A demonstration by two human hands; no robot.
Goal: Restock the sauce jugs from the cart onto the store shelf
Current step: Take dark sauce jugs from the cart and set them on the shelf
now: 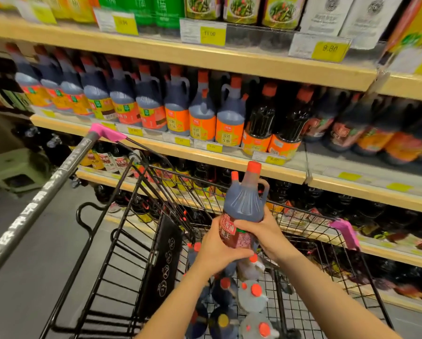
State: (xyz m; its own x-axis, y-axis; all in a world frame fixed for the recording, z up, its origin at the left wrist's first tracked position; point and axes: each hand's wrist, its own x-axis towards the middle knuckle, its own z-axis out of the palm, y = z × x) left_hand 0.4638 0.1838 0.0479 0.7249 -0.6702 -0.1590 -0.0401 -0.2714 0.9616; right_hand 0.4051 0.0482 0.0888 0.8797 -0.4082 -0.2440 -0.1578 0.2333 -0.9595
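Observation:
A dark sauce jug [244, 204] with an orange-red cap, a side handle and a red label is held upright above the cart. My left hand [217, 248] grips its lower body from the left. My right hand [263, 231] wraps the label from the right. Below them, several more jugs [249, 297] with red caps lie in the black wire cart [141, 241]. The middle store shelf [205, 152] carries a row of similar jugs [202, 111] with orange labels.
The cart's grey handle bar [41, 201] with pink end caps runs along the left. Taller dark bottles [285, 128] stand at the right of the jug row. A green stool [16, 170] sits on the floor at left. Lower shelves hold more bottles.

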